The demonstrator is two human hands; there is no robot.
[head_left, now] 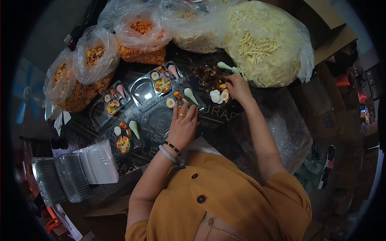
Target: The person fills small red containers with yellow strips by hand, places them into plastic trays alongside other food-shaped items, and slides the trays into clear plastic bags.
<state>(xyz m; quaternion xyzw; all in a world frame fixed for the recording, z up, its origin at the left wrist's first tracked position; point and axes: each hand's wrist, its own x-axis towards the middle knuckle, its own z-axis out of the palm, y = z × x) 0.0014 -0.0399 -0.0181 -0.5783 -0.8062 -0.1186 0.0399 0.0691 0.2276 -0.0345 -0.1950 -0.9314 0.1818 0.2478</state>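
Note:
My left hand [184,122] lies over a clear plastic tray [155,120], fingers stretched out and slightly apart. Just beyond its fingertips sit a fried-egg piece [170,103], an orange piece [177,94] and a pale green drumstick-shaped piece [191,95]. Whatever is under the palm is mostly hidden. My right hand [239,88] reaches with bent, closed fingers into a pile of small pieces; what they pinch is hidden. Beside those fingers lie white pieces [216,96], an egg piece [224,94] and a dark brown heap [209,76].
Other filled trays [138,94] hold pizza-like discs [163,85]. Open plastic bags of orange pieces [142,50] and a large bag of cream strands [261,48] line the far edge. Stacked clear trays [72,176] stand at left, cardboard [329,40] at far right.

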